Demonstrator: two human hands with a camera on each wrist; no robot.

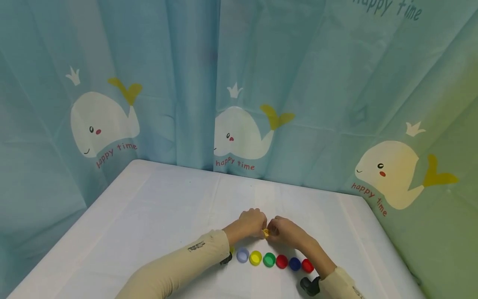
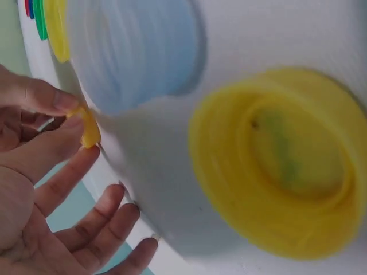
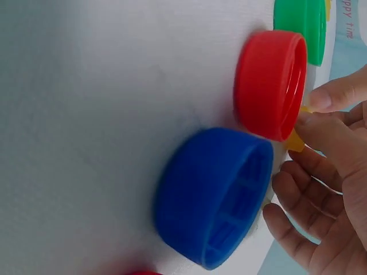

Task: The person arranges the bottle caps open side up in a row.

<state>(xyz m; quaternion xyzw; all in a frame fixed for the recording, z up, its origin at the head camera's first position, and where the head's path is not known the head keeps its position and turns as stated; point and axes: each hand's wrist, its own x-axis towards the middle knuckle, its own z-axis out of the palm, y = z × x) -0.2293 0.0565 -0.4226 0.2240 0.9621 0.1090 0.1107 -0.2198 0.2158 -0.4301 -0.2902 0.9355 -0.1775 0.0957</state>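
Over the table, just behind a row of caps, my left hand (image 1: 254,223) and right hand (image 1: 286,231) meet at a small orange-yellow piece (image 1: 266,233). Each hand pinches it between thumb and index finger; its exact kind I cannot tell. In the left wrist view the piece (image 2: 90,129) is smooth and partly covered by both thumbs. The other fingers of the left hand (image 2: 57,212) spread loosely below it. From the right wrist, the piece (image 3: 295,141) shows partly behind a red cap (image 3: 266,86), with the right hand (image 3: 330,183) at its side.
Nearer me lie a lavender-blue cap (image 1: 242,255), a yellow cap (image 1: 255,258), a green cap (image 1: 269,260), a red cap (image 1: 281,261), a blue cap (image 1: 295,264) and another red cap (image 1: 308,265). Another yellow cap (image 2: 275,166) sits by the left wrist. A whale-print curtain (image 1: 194,83) hangs behind the white table (image 1: 179,199).
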